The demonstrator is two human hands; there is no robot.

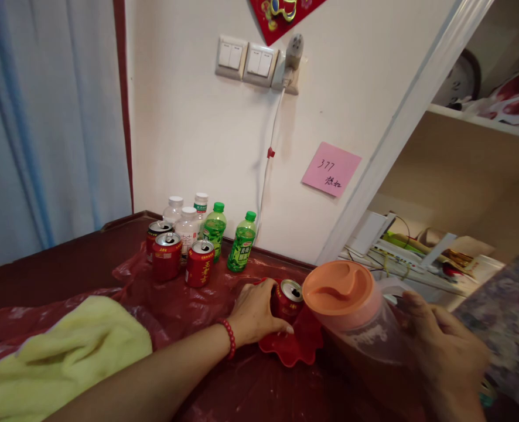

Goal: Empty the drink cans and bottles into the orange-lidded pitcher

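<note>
My left hand (259, 312), with a red bead bracelet at the wrist, is wrapped round the left side of an opened red can (288, 300). That can stands upright in a red wavy-edged dish (292, 349). My right hand (446, 346) grips the handle of a clear pitcher (378, 340) with an orange lid (341, 290). The pitcher is tilted, and its lid is close to the can's right side. Whether anything flows from it cannot be seen.
Several opened red cans (200, 264), white-capped bottles (188, 228) and two green bottles (242, 241) stand at the back left. A yellow cloth (79, 351) lies front left. Crumpled red plastic (132, 299) covers part of the table. A cord (266, 176) hangs down the wall.
</note>
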